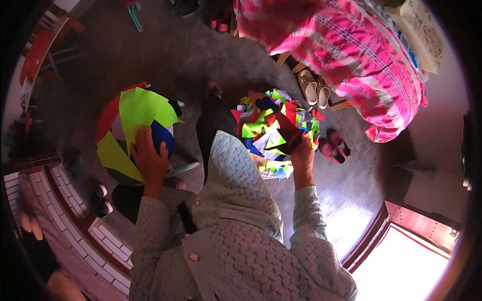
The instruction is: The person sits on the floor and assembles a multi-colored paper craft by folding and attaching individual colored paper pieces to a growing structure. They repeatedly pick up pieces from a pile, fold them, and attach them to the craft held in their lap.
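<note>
My left hand (pixel 149 154) lies with its fingers apart over large cloth pieces on the left. Under and beside it are a yellow-green cloth piece (pixel 140 108) and a blue cloth piece (pixel 161 139); a red cloth piece (pixel 108 120) shows at the far rim. What supports them is mostly hidden. On the right, my right hand (pixel 303 156) pinches a dark maroon cloth piece (pixel 288 131) with pointed corners. It hangs over a heaped pile of cloth scraps (pixel 260 129) in yellow-green, blue, white and red, whose container is mostly covered.
Tan shoes (pixel 308 86) and dark red slippers (pixel 335 146) are on the floor (pixel 201 50) right of the scraps. A pink plaid cloth (pixel 346 55) drapes over furniture at upper right. Black-and-white shoes (pixel 102 201) are at lower left. Another person's hand (pixel 31 226) shows at the left edge.
</note>
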A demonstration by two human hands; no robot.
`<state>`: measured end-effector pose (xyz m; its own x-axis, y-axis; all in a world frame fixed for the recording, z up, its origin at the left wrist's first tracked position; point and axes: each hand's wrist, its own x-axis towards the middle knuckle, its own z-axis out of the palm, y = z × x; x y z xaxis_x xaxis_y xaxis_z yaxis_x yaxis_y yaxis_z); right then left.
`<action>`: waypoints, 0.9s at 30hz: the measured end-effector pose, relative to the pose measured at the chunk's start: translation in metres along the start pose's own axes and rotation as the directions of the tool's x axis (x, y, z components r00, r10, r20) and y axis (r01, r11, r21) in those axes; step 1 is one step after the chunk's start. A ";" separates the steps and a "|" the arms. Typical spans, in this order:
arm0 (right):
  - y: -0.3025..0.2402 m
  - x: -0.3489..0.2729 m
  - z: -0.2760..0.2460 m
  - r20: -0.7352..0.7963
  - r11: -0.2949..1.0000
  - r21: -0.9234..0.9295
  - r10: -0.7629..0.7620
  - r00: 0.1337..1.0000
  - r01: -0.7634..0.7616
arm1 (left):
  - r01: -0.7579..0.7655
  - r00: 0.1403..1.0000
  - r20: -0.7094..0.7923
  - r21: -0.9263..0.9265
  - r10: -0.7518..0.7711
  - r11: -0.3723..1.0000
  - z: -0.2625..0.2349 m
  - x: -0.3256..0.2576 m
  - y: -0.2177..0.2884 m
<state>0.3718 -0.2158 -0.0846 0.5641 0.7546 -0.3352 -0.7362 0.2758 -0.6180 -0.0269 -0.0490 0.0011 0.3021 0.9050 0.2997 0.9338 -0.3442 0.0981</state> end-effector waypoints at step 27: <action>0.062 -0.135 0.245 0.640 0.969 -0.121 0.242 0.729 -0.215 | 0.433 0.893 0.421 -0.900 0.159 -0.045 -0.092 -0.060 0.059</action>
<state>0.1586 -0.1551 0.0967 -0.0061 0.9981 0.0614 -0.7899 0.0328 -0.6124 -0.0074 -0.1468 0.0766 0.4993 0.8585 -0.1167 -0.0840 0.1820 0.9797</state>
